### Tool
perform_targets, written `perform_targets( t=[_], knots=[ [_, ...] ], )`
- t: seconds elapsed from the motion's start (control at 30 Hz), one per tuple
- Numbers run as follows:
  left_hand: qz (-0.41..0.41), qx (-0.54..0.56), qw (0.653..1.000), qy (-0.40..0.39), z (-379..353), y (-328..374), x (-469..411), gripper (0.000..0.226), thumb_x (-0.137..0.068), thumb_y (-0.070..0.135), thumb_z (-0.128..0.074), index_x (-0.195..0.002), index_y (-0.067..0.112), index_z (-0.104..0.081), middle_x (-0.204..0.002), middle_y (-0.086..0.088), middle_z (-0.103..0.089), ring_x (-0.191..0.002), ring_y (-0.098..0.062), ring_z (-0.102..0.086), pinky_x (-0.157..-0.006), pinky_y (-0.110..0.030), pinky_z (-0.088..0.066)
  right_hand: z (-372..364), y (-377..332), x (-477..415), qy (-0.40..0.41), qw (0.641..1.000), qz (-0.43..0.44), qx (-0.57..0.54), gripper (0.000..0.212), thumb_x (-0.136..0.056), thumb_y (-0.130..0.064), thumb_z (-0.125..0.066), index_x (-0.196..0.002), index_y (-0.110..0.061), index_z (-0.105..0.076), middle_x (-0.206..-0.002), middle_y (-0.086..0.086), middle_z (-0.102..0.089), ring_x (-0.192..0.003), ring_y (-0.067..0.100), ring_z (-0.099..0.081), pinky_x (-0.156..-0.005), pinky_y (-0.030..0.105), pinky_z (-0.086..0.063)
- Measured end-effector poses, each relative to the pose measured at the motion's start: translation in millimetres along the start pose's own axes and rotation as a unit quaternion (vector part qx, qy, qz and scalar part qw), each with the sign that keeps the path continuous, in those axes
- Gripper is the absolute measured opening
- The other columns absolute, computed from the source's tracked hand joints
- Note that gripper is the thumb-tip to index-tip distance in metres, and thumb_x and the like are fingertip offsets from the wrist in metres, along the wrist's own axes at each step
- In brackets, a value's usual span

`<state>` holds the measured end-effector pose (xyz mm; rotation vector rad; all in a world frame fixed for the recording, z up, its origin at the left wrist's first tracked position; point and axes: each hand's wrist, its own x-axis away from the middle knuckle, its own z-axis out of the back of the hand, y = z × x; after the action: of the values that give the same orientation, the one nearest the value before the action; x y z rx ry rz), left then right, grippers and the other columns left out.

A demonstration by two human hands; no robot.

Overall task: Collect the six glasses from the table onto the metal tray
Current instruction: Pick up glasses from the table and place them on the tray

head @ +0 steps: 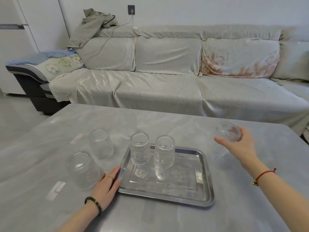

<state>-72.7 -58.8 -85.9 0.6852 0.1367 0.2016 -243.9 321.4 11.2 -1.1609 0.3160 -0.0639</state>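
A metal tray (203, 185) lies on the grey table, with two ribbed glasses standing upside down at its far end, one at the left (140, 148) and one at the right (164, 151). My left hand (105, 188) rests flat against the tray's left rim, holding nothing. Two more upturned glasses stand on the table left of the tray, one near (82, 169) and one farther (101, 144). Another glass (129, 125) stands beyond the tray. My right hand (237, 144) grips a sixth glass (229, 131), blurred, lifted above the table right of the tray.
The grey table (167, 218) runs to edges at the far side and right. Behind it stands a long sofa (167, 87) under pale covers. Clothes lie heaped on its left end, and a cable runs from a wall socket.
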Motion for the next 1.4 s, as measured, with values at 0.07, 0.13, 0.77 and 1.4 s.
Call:
perform_targets(
  t=[0.07,0.13,0.77,1.4],
  knots=[
    [0.004,0.007,1.0,0.0,-0.3,0.1,-0.4,0.045,-0.094,0.025,-0.037,-0.139,0.023,-0.027,-0.146,0.002,-0.037,-0.136,-0.016,-0.026,-0.115,-0.029,-0.008,-10.3,-13.5,15.6,-0.055,0.998,0.017,-0.008,0.068,-0.055,-0.022,-0.087,-0.11,-0.024,-0.047,-0.109,-0.003,-0.055,-0.101,0.015,-0.052,-0.086,0.03,-0.039],
    [0.006,0.007,1.0,-0.004,-1.1,-0.5,-0.2,0.045,-0.095,0.026,-0.036,-0.139,0.024,-0.026,-0.147,0.003,-0.034,-0.137,-0.016,-0.024,-0.114,-0.026,-0.005,-25.4,-21.0,30.0,-0.097,0.995,0.034,0.008,0.068,-0.052,-0.021,-0.088,-0.107,-0.023,-0.048,-0.101,-0.007,-0.055,-0.097,0.014,-0.052,-0.084,0.029,-0.04],
    [-0.032,-0.023,0.999,-0.024,-5.2,-11.9,-6.6,0.049,-0.095,0.028,-0.033,-0.141,0.02,-0.019,-0.15,0.002,-0.03,-0.138,-0.007,-0.023,-0.115,-0.025,-0.002,-79.7,-11.2,60.7,-0.154,0.984,-0.035,0.084,0.092,-0.06,-0.025,-0.085,-0.133,-0.013,-0.031,-0.139,0.011,-0.043,-0.125,0.023,-0.042,-0.102,0.034,-0.036],
    [-0.045,-0.017,0.999,-0.011,-4.3,-10.1,-5.1,0.049,-0.095,0.026,-0.034,-0.141,0.017,-0.019,-0.149,0.001,-0.031,-0.138,-0.008,-0.024,-0.116,-0.028,-0.002,-176.4,-41.9,149.7,-0.071,0.981,-0.152,-0.101,0.077,-0.085,-0.011,-0.058,-0.145,-0.017,-0.011,-0.153,0.01,-0.023,-0.138,0.027,-0.027,-0.112,0.038,-0.025]
  ],
)
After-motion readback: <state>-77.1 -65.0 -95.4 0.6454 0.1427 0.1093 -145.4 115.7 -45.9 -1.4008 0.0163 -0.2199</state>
